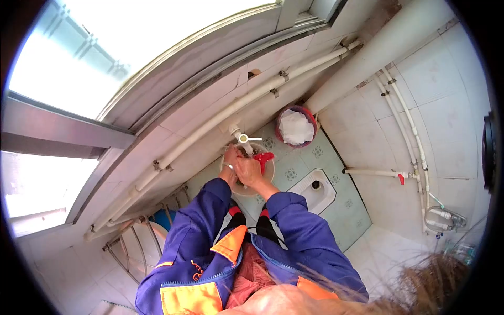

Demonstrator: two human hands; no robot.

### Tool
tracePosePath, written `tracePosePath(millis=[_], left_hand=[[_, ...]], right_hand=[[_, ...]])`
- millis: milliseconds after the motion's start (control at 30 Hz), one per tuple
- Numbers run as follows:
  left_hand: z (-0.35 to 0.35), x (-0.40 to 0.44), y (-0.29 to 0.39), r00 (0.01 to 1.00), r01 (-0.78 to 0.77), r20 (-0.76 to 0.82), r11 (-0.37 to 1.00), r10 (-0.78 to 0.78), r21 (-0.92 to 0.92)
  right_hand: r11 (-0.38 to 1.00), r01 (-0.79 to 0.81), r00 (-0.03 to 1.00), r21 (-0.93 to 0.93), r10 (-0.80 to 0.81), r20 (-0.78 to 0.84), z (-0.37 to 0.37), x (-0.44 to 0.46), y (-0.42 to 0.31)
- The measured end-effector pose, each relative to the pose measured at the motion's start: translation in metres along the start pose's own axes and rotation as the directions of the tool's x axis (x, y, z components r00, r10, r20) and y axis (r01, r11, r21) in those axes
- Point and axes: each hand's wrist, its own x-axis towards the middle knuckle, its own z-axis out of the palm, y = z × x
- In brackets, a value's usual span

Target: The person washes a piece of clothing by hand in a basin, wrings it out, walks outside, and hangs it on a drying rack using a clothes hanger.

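My left hand (230,164) and my right hand (248,171) are close together under a white tap (243,138) on the wall. Their fingers are bent inward and partly hidden, and I cannot make out what is between them. Below them is a round pale bucket (270,177). A red thing (264,159) lies at its right side, just beside my right hand. The blue sleeves reach down to both wrists.
A red-rimmed bin (297,126) with white paper stands behind, to the right. A squat toilet (315,192) is set in the tiled floor on the right. Pipes (220,116) run along the wall. A metal rack (137,241) stands at the lower left.
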Motion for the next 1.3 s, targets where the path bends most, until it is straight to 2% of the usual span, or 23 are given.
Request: tracePosePath(millis=[67, 100, 133, 167, 200, 233, 300, 367, 400, 467, 500, 567, 600, 667, 700, 733, 767, 833, 967, 1067, 1133, 1233, 1300], left_hand=[[0.030, -0.057, 0.050, 0.989, 0.147, 0.062, 0.875, -0.133, -0.460], [0.039, -0.071, 0.065, 0.942, 0.335, 0.187, 0.795, -0.278, -0.506], [0.044, -0.082, 0.071, 0.941, 0.337, 0.192, 0.795, -0.278, -0.505], [0.046, -0.088, 0.075, 0.918, 0.389, 0.275, 0.779, -0.285, -0.491], [0.045, -0.093, 0.080, 0.888, 0.441, 0.355, 0.766, -0.294, -0.468], [0.011, -0.041, 0.032, 0.833, 0.477, 0.507, 0.752, -0.221, -0.455], [0.009, -0.052, 0.059, 0.856, 0.455, 0.463, 0.757, -0.227, -0.470], [0.008, -0.060, 0.084, 0.854, 0.469, 0.444, 0.774, -0.273, -0.425], [0.007, -0.068, 0.093, 0.857, 0.462, 0.443, 0.774, -0.264, -0.432], [0.006, -0.082, 0.106, 0.897, 0.245, 0.437, 0.901, -0.070, -0.358], [0.003, -0.081, 0.104, 0.897, 0.241, 0.437, 0.901, -0.066, -0.360], [-0.001, -0.068, 0.090, 0.940, -0.062, 0.331, 0.996, 0.078, -0.059], [-0.003, -0.065, 0.082, 0.939, -0.066, 0.335, 0.996, 0.083, -0.063], [0.004, -0.079, 0.085, 0.921, -0.310, 0.324, 0.911, 0.216, 0.273], [0.009, -0.096, 0.096, 0.941, -0.196, 0.327, 0.931, 0.090, 0.307], [0.004, -0.082, 0.077, 0.939, -0.196, 0.330, 0.933, 0.090, 0.302], [-0.007, -0.055, 0.041, 0.885, -0.344, 0.421, 0.891, 0.201, 0.296], [-0.012, -0.047, 0.021, 0.769, -0.530, 0.557, 0.801, 0.314, 0.279], [0.000, -0.065, 0.020, 0.750, -0.611, 0.541, 0.713, 0.382, 0.343], [0.003, -0.063, 0.012, 0.662, -0.736, 0.496, 0.612, 0.562, 0.288], [0.004, -0.050, 0.006, 0.922, -0.253, 0.351, 0.942, 0.166, 0.219], [0.005, -0.032, -0.003, 0.950, -0.226, 0.233, 0.973, 0.209, 0.047], [0.014, -0.049, 0.016, 0.951, -0.243, 0.190, 0.970, 0.242, -0.017]], right_hand=[[0.995, -0.097, 0.995, -0.007, 0.097, 0.035, -0.009, 0.010, 0.003], [0.980, -0.200, 0.980, -0.016, 0.199, -0.027, -0.013, 0.017, 0.011], [0.952, -0.306, 0.949, -0.020, 0.303, -0.083, -0.017, 0.017, 0.023], [0.941, -0.334, 0.943, 0.057, 0.332, 0.030, -0.017, 0.017, 0.038], [0.940, -0.336, 0.942, 0.063, 0.335, 0.024, -0.008, 0.017, 0.052], [0.947, -0.312, 0.950, 0.071, 0.312, 0.009, 0.009, 0.011, 0.074], [0.960, -0.270, 0.962, 0.069, 0.272, -0.014, 0.003, 0.012, 0.080], [0.717, -0.322, 0.942, 0.618, 0.309, 0.132, -0.028, 0.008, 0.054], [0.721, -0.318, 0.944, 0.615, 0.301, 0.134, -0.041, 0.006, 0.047], [0.655, -0.397, 0.917, 0.643, 0.267, 0.295, -0.059, -0.001, 0.042], [0.657, -0.394, 0.919, 0.643, 0.264, 0.293, -0.062, -0.002, 0.045], [0.320, -0.474, 0.853, 0.820, 0.398, 0.337, -0.068, 0.000, 0.050], [0.326, -0.471, 0.855, 0.820, 0.397, 0.333, -0.070, 0.000, 0.050], [0.079, -0.389, 0.862, 0.918, 0.381, 0.333, -0.073, 0.000, 0.046], [0.085, -0.389, 0.863, 0.918, 0.383, 0.330, -0.073, 0.001, 0.044], [0.012, -0.372, 0.864, 0.928, 0.370, 0.341, -0.073, 0.002, 0.040], [-0.060, -0.354, 0.866, 0.933, 0.356, 0.351, -0.072, 0.004, 0.035], [-0.059, -0.384, 0.855, 0.921, 0.353, 0.379, -0.072, 0.005, 0.026], [-0.078, -0.438, 0.833, 0.896, 0.339, 0.437, -0.066, 0.008, 0.019], [-0.102, -0.436, 0.829, 0.894, 0.341, 0.443, -0.061, 0.008, 0.020], [-0.107, -0.430, 0.832, 0.896, 0.337, 0.440, -0.057, 0.007, 0.027], [0.012, -0.348, 0.845, 0.937, 0.437, 0.308, -0.057, 0.004, 0.051], [0.365, -0.661, 0.688, 0.655, 0.643, 0.336, -0.064, 0.002, 0.054]])
